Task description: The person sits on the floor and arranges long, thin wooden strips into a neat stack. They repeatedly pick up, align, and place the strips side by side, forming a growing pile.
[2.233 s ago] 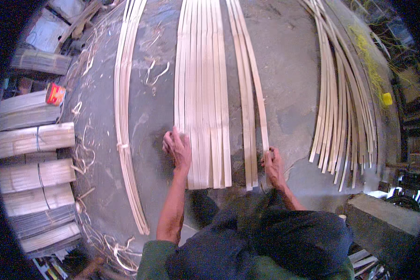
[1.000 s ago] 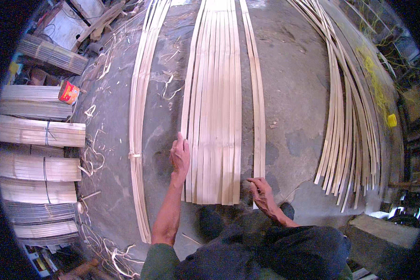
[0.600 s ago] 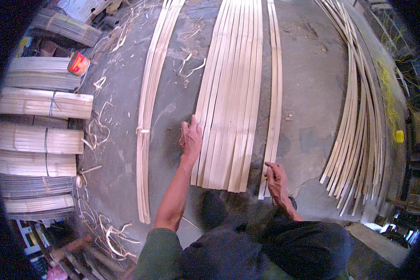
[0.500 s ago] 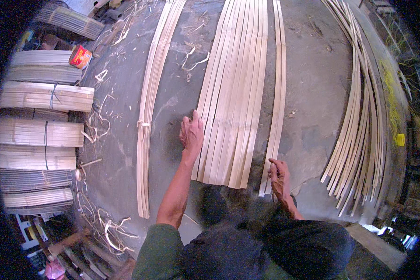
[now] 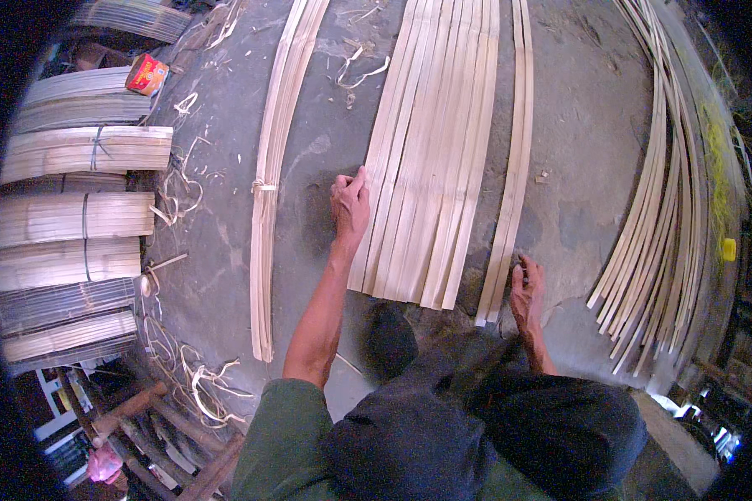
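Note:
A wide row of pale, flat bamboo strips [image 5: 426,167] lies side by side on the floor in front of me. My left hand [image 5: 351,204] is at the row's left edge, with its fingers drawn together and the fingertips against the outermost strip. To the right of the row, past a narrow gap, runs a slim group of strips [image 5: 510,200]. Just beside the near end of that group is my right hand [image 5: 527,292], fingers loosely bent and apart, holding nothing. Left of my left arm lies a narrow bundle of strips [image 5: 267,234], bound with a thin tie.
At the far right, many loose strips [image 5: 652,250] fan out on the floor. Tied bundles [image 5: 83,219] are stacked along the left, with a red box [image 5: 147,75] on them. Curled shavings [image 5: 200,384] and a wooden frame [image 5: 167,434] lie at the lower left.
My right hand has come away from the slim group of strips, a little to the right. My left hand's fingers have closed in at the row's edge. The view has shifted slightly.

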Available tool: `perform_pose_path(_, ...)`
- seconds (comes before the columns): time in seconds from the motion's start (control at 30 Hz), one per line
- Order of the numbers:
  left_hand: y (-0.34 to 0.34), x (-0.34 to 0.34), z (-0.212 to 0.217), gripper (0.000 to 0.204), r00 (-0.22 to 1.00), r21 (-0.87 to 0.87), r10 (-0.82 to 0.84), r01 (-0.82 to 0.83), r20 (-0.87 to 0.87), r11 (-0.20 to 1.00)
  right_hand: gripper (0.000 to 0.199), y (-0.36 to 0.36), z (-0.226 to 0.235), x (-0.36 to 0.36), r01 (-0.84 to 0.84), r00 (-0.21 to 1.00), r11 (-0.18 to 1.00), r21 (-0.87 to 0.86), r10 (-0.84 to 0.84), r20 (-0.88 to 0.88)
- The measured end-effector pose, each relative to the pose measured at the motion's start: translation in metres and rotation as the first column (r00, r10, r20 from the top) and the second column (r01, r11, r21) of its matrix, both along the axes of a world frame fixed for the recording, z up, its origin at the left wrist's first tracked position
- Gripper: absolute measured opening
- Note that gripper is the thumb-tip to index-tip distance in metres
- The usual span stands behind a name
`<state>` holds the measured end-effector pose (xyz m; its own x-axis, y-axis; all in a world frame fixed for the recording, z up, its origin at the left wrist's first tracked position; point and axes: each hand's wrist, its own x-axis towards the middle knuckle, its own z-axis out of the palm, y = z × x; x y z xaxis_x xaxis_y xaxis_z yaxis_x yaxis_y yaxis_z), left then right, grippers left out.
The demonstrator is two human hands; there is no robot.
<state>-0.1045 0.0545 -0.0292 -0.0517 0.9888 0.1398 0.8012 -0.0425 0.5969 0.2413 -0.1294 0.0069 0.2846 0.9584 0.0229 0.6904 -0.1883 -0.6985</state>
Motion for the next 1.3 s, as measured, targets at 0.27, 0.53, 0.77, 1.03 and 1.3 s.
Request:
perform_pose_path(0.27,0.000,-0.004,-0.015,0.040,1.000,0.057,0.003,-0.003,0.004,0.998,0.048,0.010,0.033,-0.013,0.059,0.983,0.954,-0.295,-0.107,-0.151)
perform_pose_path(0.53,-0.026,0.077,0.010,0.042,0.945,0.152,-0.038,-0.013,0.324,0.988,0.024,-0.004,-0.003,-0.004,0.201,0.868,0.973,-0.117,-0.232,-0.438)
perform_pose_path(0.77,-0.062,0.209,0.072,0.033,0.303,-0.424,0.304,0.524,0.903,0.738,0.019,0.007,0.034,-0.042,-0.037,0.902,0.979,-0.202,-0.054,-0.429)
perform_pose_path(1.03,-0.030,0.155,0.111,0.030,0.814,-0.038,-0.026,0.059,0.581,0.998,0.026,-0.011,0.034,-0.040,-0.064,0.865,0.963,-0.260,-0.076,-0.496)
perform_pose_path(1.3,0.036,0.045,0.061,0.045,0.960,0.087,-0.018,-0.006,0.280,0.996,0.023,-0.008,0.034,-0.044,-0.116,0.887,0.972,-0.202,0.010,-0.462)
